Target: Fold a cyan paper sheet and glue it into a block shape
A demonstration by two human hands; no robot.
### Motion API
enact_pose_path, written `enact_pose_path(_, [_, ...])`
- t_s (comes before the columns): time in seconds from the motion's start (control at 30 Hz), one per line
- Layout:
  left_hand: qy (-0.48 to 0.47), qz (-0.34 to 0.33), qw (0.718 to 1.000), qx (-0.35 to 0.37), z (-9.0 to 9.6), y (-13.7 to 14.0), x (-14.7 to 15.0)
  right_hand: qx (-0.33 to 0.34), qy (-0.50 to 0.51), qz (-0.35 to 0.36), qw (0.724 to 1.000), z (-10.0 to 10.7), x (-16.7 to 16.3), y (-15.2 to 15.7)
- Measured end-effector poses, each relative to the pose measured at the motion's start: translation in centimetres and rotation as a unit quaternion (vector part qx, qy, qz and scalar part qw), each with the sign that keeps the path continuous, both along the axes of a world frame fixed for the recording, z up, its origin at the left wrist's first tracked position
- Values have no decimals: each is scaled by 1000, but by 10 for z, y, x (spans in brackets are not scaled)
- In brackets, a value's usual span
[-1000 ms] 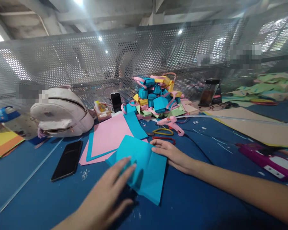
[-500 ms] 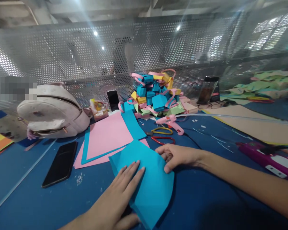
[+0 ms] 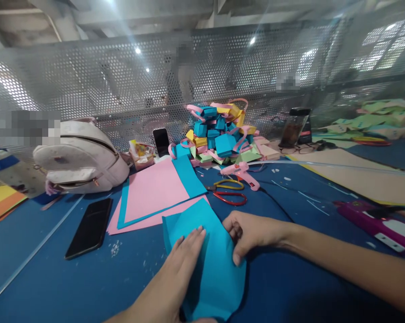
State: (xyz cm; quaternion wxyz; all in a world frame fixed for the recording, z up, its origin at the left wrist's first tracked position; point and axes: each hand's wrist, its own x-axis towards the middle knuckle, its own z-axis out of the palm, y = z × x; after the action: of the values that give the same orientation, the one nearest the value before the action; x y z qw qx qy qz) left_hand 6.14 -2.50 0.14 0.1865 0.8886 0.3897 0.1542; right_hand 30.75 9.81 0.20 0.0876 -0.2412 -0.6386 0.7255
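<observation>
A blue paper piece (image 3: 219, 273), creased and partly folded with its left side raised, lies in front of me. My left hand (image 3: 173, 273) rests along its left part, fingers stretched out and nearly together. On the right edge, my right hand (image 3: 254, 233) pinches the paper between thumb and curled fingers; part of that grip is hidden. Just beyond lie stacked pink sheets (image 3: 155, 188) with a blue sheet (image 3: 187, 175) among them. Scissors with one yellow and one red handle (image 3: 231, 197) and a pink glue gun (image 3: 241, 172) lie farther back.
A heap of small coloured paper boxes (image 3: 219, 134) stands against the perforated metal screen (image 3: 121, 85). At left are a black phone (image 3: 90, 229) and a white backpack (image 3: 81, 157). A purple power strip (image 3: 377, 226) and a large beige sheet (image 3: 357, 175) lie at right.
The blue paper's left side is now raised and folded further inward. My left hand has tilted and shifted slightly right. My right hand has moved a little nearer along the edge.
</observation>
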Motion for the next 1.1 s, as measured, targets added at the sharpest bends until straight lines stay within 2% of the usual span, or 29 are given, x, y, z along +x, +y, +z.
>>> enact_pose_path(0.13, [-24,4,1000,10,-11,-1,11,22,-6,-13,1000,-1,-3,-4])
enact_pose_path(0.3, [-45,57,996,-42,1,-6,29,-14,28,-9,999,0,-7,-11])
enact_pose_path(0.47, [-85,79,992,-48,9,-7,40,37,57,-34,997,0,-13,-20])
enact_pose_path(0.53, [-93,79,991,-46,11,-7,40,34,70,-51,996,-1,-14,-22])
enact_pose_path(0.7, [-105,71,992,-18,15,-2,27,-3,100,-93,991,-3,-13,-22])
enact_pose_path(0.8, [-128,83,988,-1,19,10,12,9,109,-113,988,-3,-13,-20])
enact_pose_path(1.0, [-146,166,975,35,42,34,-21,55,86,-140,985,-1,-13,-16])
enact_pose_path(1.07, [-199,214,953,74,49,34,-28,73,70,-145,984,-1,-13,-17])
enact_pose_path(1.1, [-243,251,932,101,52,33,-30,79,67,-148,983,-2,-13,-17])
